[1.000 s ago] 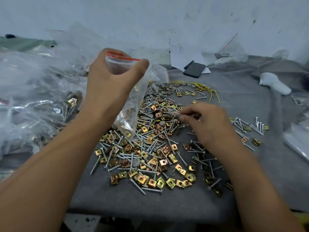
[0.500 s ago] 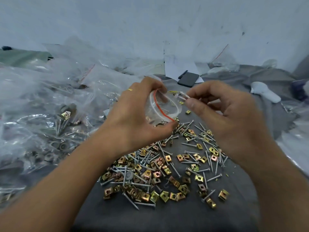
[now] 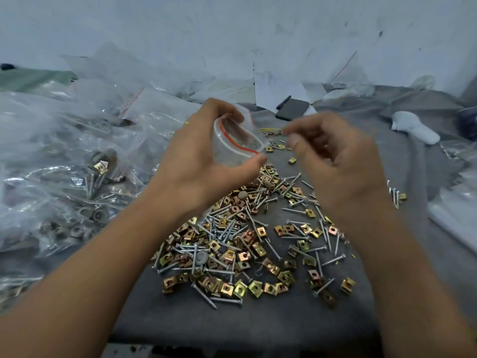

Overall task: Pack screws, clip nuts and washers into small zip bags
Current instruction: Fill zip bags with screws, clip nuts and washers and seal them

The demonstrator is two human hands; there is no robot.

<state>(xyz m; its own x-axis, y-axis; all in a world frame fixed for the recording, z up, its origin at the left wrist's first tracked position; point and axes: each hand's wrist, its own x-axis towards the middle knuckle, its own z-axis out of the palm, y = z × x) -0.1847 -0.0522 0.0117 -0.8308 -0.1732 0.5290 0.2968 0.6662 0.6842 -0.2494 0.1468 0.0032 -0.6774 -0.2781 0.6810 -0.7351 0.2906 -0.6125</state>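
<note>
Here the left hand [image 3: 206, 161] clamps the zip bag [image 3: 236, 143] mouth-up for loading above the screws [image 3: 232, 228]; the blurred right hand [image 3: 333, 161], beside the bag, has an unreadable grip.

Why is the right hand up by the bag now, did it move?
Yes. The right hand rose off the pile of screws and clip nuts on the grey cloth and now hovers beside the zip bag's open mouth.

- A pale, scuffed wall [image 3: 232, 34] is running across the back, showing small dark marks.
- A desk [image 3: 258, 319] is lying under a grey felt-like cloth [image 3: 361, 293], which is wrinkling toward the far right.
- White paper sheets [image 3: 273, 91] are leaning against the wall.
- Soft, even light is falling without hard shadows.
</note>
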